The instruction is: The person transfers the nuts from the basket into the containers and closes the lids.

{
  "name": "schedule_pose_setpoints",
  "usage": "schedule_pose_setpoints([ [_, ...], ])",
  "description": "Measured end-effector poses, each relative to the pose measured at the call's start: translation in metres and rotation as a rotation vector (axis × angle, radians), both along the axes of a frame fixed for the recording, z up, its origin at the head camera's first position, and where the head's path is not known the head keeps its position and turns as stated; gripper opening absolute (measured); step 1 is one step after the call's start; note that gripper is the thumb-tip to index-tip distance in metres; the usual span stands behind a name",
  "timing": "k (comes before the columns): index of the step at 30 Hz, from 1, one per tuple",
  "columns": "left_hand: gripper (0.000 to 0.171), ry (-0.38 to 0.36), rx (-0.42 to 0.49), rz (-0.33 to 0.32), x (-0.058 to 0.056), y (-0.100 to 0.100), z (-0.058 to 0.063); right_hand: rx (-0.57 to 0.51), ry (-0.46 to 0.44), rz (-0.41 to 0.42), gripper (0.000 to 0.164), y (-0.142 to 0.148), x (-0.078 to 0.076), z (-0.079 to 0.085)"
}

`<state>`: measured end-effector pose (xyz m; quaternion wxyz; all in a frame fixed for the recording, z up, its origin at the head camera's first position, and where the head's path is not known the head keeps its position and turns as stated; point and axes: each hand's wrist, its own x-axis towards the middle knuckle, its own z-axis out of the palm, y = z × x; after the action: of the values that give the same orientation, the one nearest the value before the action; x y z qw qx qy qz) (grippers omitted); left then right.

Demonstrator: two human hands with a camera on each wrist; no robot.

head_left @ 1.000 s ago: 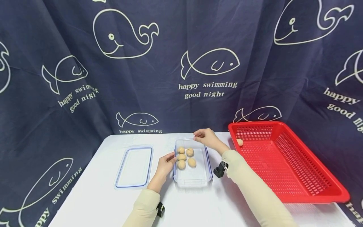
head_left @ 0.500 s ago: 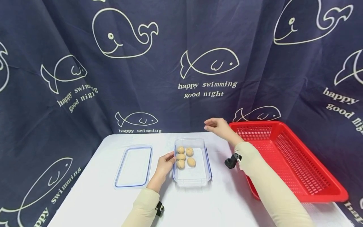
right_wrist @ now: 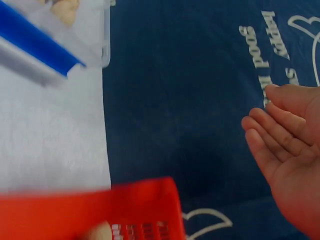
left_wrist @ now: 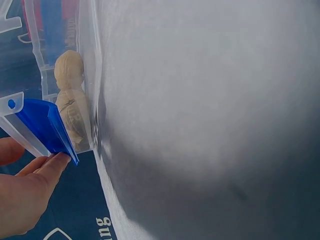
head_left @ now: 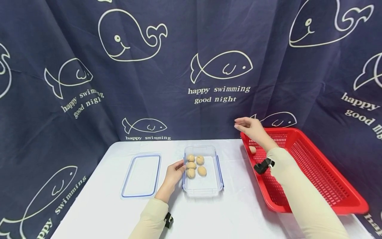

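Note:
My left hand (head_left: pixel 173 174) holds the left side of a clear plastic food container (head_left: pixel 212 181). In the left wrist view its thumb and fingers are at the container's blue latch (left_wrist: pixel 45 125). Several tan walnuts (head_left: pixel 202 171) lie inside, mostly along the left side. My right hand (head_left: pixel 252 129) is raised over the far left corner of a red plastic basket (head_left: pixel 337 172), with nothing in it. The right wrist view shows its fingers loosely bent, palm visible. One more walnut (head_left: pixel 252 150) lies in the basket at its far left, below that hand.
A clear lid (head_left: pixel 141 176) with a blue seal lies flat at the left of the white table (head_left: pixel 98 205). Behind the table hangs a dark blue curtain (head_left: pixel 179 109) with whale and fish drawings.
My right hand has moved right, from the container's far edge to above the basket's far left corner. The left hand, the container and its walnuts have stayed in place.

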<state>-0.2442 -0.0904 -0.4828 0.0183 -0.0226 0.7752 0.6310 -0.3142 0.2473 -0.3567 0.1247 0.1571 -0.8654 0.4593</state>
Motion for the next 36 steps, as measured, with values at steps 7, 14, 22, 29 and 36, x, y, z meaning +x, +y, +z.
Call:
schedule_pose_setpoints([
  [7, 0.04, -0.016, 0.007, -0.002, 0.0, 0.0, 0.001, -0.039, 0.038, -0.035, 0.032, 0.027, 0.0, -0.015],
  [14, 0.038, -0.005, -0.011, 0.009, 0.001, 0.001, 0.001, -0.11, 0.031, -0.059, 0.033, 0.047, 0.0, -0.04],
  [22, 0.038, -0.001, -0.011, 0.011, 0.001, 0.001, 0.001, -0.112, -0.003, -0.121, 0.036, 0.064, 0.0, -0.064],
  [29, 0.038, -0.002, -0.005, 0.005, 0.002, 0.001, 0.001, -0.06, -0.046, -0.173, 0.033, 0.074, 0.001, -0.084],
  [36, 0.038, 0.005, 0.006, 0.011, 0.001, 0.001, 0.0, 0.015, -0.163, -0.211, 0.037, 0.08, 0.003, -0.099],
])
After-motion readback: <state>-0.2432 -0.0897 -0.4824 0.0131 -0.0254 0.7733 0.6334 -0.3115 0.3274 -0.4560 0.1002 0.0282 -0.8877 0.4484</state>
